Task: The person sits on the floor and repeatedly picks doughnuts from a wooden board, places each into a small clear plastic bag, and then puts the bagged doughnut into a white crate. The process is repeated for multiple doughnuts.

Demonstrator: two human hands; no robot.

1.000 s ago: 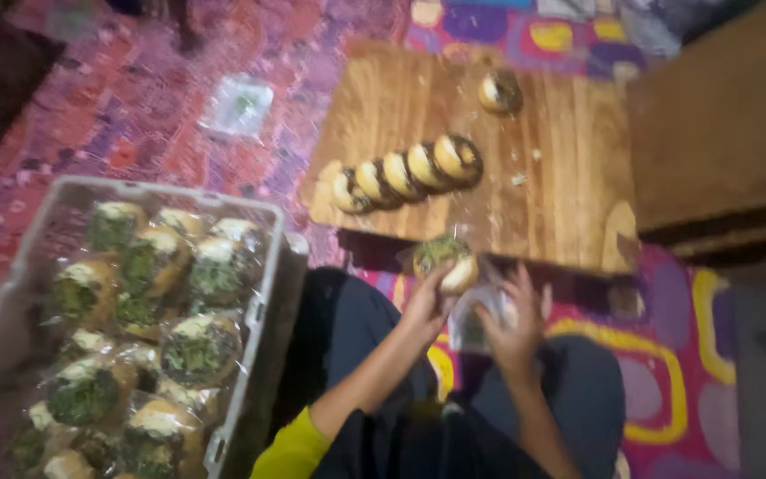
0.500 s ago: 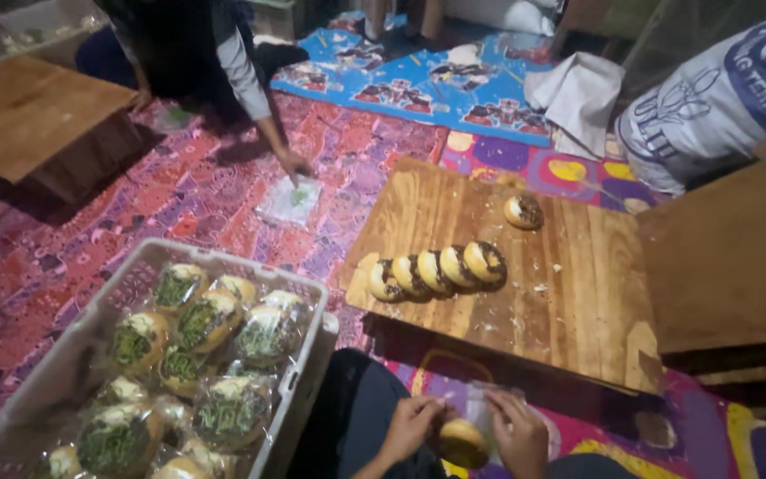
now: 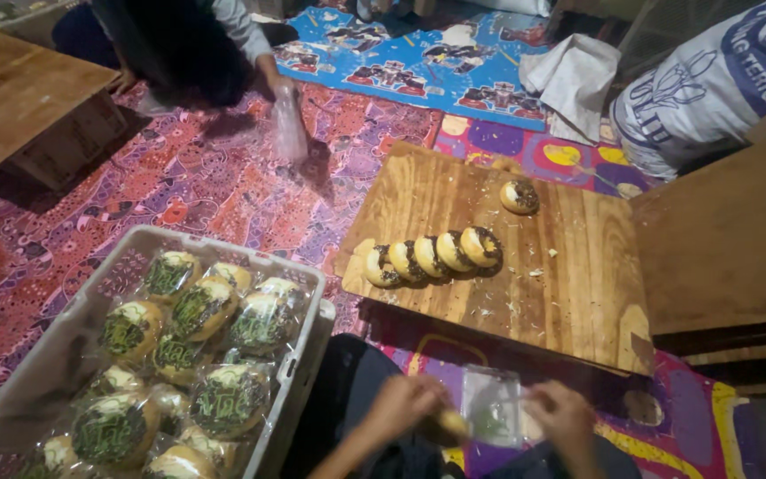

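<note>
Your left hand [image 3: 403, 406] pinches a round bun [image 3: 446, 427]; your right hand [image 3: 563, 417] grips a glossy clear bag [image 3: 491, 415], both at 6 o'clock, below the plank board's [image 3: 569, 293] near edge.

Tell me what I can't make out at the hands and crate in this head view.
- Donut in the left hand: blurred, half covered by fingers; topping unreadable.
- Clear bag at the right hand: blurred; open or shut unclear.
- Grey crate: near end cut off by the bottom edge, so the count of wrapped donuts is unknown.
- Other person's hand: body cropped by the top edge.
</note>
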